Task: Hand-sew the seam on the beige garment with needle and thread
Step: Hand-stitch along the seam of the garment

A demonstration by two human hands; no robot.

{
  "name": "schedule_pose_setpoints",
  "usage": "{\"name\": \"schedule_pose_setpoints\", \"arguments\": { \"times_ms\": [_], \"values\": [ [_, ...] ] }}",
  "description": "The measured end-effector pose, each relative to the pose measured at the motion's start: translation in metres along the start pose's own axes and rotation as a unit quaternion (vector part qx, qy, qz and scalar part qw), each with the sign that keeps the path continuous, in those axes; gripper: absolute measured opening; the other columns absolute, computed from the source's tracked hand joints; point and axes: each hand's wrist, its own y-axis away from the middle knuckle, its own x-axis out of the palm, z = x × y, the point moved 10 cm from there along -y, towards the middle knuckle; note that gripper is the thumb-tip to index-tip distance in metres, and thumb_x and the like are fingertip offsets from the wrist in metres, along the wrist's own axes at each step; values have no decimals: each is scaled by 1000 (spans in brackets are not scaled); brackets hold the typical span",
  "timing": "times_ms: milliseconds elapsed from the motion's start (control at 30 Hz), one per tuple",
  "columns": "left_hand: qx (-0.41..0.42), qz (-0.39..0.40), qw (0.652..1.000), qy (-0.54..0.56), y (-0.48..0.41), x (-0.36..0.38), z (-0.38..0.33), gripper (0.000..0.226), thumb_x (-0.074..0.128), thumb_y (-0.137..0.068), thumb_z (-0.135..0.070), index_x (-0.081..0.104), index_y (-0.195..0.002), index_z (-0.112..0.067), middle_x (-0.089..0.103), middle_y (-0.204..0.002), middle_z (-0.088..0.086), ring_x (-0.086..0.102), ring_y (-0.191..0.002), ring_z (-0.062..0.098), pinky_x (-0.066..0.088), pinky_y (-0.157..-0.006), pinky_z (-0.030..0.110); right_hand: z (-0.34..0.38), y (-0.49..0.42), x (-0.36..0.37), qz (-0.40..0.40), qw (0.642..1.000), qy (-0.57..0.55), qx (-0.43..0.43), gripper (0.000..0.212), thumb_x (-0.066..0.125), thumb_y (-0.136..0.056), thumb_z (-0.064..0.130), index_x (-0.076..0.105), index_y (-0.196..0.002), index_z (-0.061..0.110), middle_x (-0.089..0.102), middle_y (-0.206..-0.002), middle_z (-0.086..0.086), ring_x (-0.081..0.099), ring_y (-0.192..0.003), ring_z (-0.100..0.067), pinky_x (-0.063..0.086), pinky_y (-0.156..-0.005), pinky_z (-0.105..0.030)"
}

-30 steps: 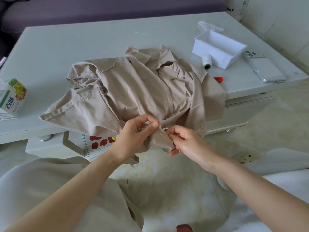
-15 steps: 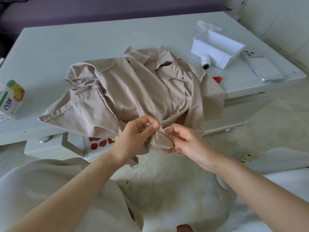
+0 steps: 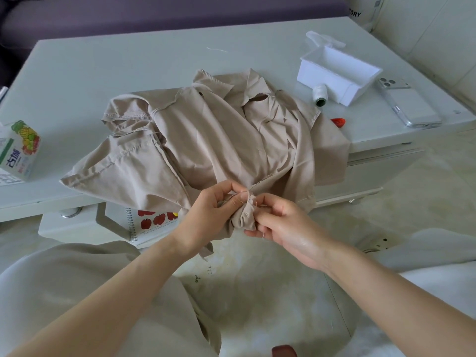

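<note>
Pinching beige garment [image 3: 219, 140], left hand [image 3: 213, 215] and right hand [image 3: 286, 225], spool [image 3: 319, 95], box [image 3: 322, 82], phone [image 3: 409, 106] behind

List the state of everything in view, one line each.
Garment, crumpled on the table, one edge bunched off the front.
Left hand, pinches the garment.
Right hand, pinches the garment.
Box, open.
Spool, lying on its side.
Phone, face down.
Carton, upright.

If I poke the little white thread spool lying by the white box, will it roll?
Probably: the white thread spool lies on its side on the smooth white table. The white plastic box beside it would likely block that way. Being small, it's probably light.
</note>
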Motion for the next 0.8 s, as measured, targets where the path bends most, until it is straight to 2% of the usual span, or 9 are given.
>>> {"name": "schedule_pose_setpoints", "arguments": {
  "times_ms": [167, 300, 400, 467, 500, 567, 633, 733, 800],
  "values": [
    [-4, -9, 1000, 1, 2, 1, 1, 14, 54, -92, -18, 63, -88, -8, 67, -75, -1, 62, -70, 10, 51, -65, 22, -11, -3, -9, -41, 998, 26, 42, 9, 56, -93, 9, 61, -93, 1, 51, -54, 1, 59, -54, -6, 57, -77, -26],
    [-15, -32, 999, 0, 1, -4, 1, 16, 54, -93, -16, 62, -90, -4, 68, -82, 8, 64, -76, 15, 53, -72, 26, -5, -5, -7, -57, 998, -11, 21, 14, 59, -91, 6, 61, -98, -6, 70, -75, -9, 70, -76, -17, 57, -77, -25],
    [-25, -41, 999, 11, 2, -5, 2, 17, 53, -94, -16, 61, -91, -1, 66, -89, 25, 62, -80, 31, 51, -82, 46, 0, -4, -7, -73, 997, -28, 13, 11, 59, -91, 4, 62, -98, -3, 72, -84, -12, 72, -80, -20, 56, -70, -20],
    [-30, -45, 998, 19, 3, -6, 2, 18, 54, -94, -17, 61, -91, -1, 64, -93, 32, 61, -84, 48, 48, -83, 60, 0, -2, -8, -85, 996, 0, 27, 10, 61, -90, 8, 63, -96, 0, 72, -85, -12, 72, -75, -18, 54, -64, -16],
    [-30, -46, 998, 20, 3, -6, 2, 19, 54, -94, -18, 61, -91, -1, 64, -93, 32, 61, -87, 50, 47, -82, 63, -2, -2, -9, -88, 996, 9, 34, 9, 62, -90, 10, 63, -93, 2, 72, -85, -12, 72, -73, -18, 54, -64, -17],
    [-26, -46, 998, 18, 3, -7, 1, 20, 53, -94, -18, 60, -92, 1, 65, -91, 31, 63, -83, 43, 50, -81, 58, -4, -3, -11, -88, 995, 7, 41, 5, 62, -89, 10, 62, -90, 5, 72, -82, -11, 71, -71, -18, 56, -68, -20],
    [-21, -45, 999, 20, 3, -7, 1, 20, 52, -95, -17, 59, -92, 1, 65, -85, 26, 61, -77, 32, 52, -77, 47, -3, -4, -12, -81, 996, 6, 40, 2, 62, -89, 6, 61, -90, 5, 71, -80, -10, 71, -69, -18, 56, -68, -20],
    [-14, -39, 999, 27, 2, -6, 1, 18, 51, -96, -15, 59, -89, -1, 62, -80, 19, 61, -72, 22, 55, -65, 27, 0, -4, -6, -47, 998, 39, 35, 6, 61, -88, 1, 63, -93, 5, 70, -81, -9, 69, -67, -12, 55, -65, -18],
    [-14, -42, 999, 29, 2, -6, 0, 18, 50, -96, -14, 58, -88, -1, 60, -79, 17, 59, -70, 18, 52, -62, 21, 4, -3, -1, -24, 996, 76, 30, 8, 62, -88, 2, 65, -88, 10, 70, -75, -2, 68, -66, -8, 53, -64, -16]
  ]
}}
